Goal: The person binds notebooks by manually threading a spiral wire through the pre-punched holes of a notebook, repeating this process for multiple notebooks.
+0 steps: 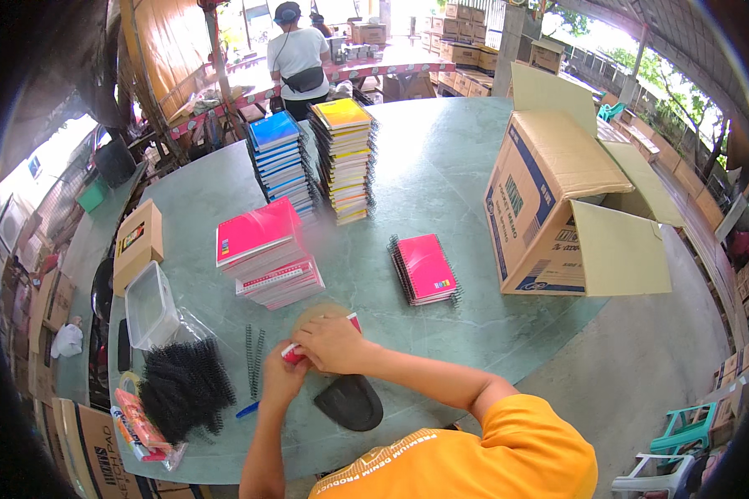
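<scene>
Both hands are close together at the table's near side, closed round a small pink notebook (293,353). My left hand (281,376) grips its near left end. Across its top lies my right hand (329,343), hiding most of the notebook; only a pink and white edge shows at each end. Beneath them is a round tan board (318,314). A black curved pad (349,402) lies just below my right wrist. Left of my left hand are loose black spiral coils (255,358) and a blue pen (247,410).
Unbound pink notebooks (262,233) are stacked ahead, with blue (276,133) and yellow (343,116) spiral-notebook stacks behind. Bound pink notebooks (426,266) lie to the right, near an open carton (541,200). Black coils (187,387) and a clear plastic box (151,306) sit left.
</scene>
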{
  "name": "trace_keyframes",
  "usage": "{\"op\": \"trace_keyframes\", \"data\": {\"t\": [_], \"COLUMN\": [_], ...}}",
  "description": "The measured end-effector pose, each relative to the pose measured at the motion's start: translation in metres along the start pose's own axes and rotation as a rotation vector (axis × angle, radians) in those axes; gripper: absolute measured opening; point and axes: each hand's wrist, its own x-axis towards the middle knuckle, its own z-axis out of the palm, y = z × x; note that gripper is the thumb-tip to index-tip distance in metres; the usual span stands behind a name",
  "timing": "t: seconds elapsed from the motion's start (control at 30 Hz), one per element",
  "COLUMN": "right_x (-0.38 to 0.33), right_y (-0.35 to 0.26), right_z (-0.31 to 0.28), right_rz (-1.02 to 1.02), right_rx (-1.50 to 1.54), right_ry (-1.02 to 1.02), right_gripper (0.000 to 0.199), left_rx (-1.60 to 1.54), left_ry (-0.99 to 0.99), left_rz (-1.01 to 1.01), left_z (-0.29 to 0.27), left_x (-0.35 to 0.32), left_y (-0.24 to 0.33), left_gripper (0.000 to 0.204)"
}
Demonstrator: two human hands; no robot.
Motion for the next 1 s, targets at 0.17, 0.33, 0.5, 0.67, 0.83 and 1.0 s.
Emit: {"op": "trace_keyframes", "data": {"t": [0.17, 0.33, 0.5, 0.67, 0.83, 1.0], "right_x": [0.001, 0.021, 0.016, 0.012, 0.023, 0.031], "right_y": [0.008, 0.007, 0.011, 0.015, 0.015, 0.012], "right_z": [0.009, -0.006, 0.009, -0.013, -0.004, -0.007], "right_rz": [-0.007, -0.013, -0.003, -0.023, -0.011, 0.085], "right_rx": [0.103, 0.082, 0.037, -0.028, -0.001, 0.021], "right_ry": [0.082, 0.046, 0.072, 0.135, 0.060, 0.010], "right_gripper": [0.016, 0.011, 0.021, 0.018, 0.014, 0.015], "left_rx": [0.473, 0.664, 0.560, 0.454, 0.578, -0.188], "left_ry": [0.099, 0.197, 0.131, 0.205, 0.260, 0.423], "left_rz": [-0.135, -0.079, -0.262, -0.311, -0.165, -0.065], "left_z": [-0.072, -0.067, -0.065, -0.077, -0.095, -0.109], "left_x": [-0.032, -0.055, -0.057, -0.040, -0.048, -0.029], "left_y": [-0.051, -0.092, -0.075, -0.058, -0.059, -0.019], "left_gripper": [0.020, 0.032, 0.033, 0.024, 0.017, 0.011]}}
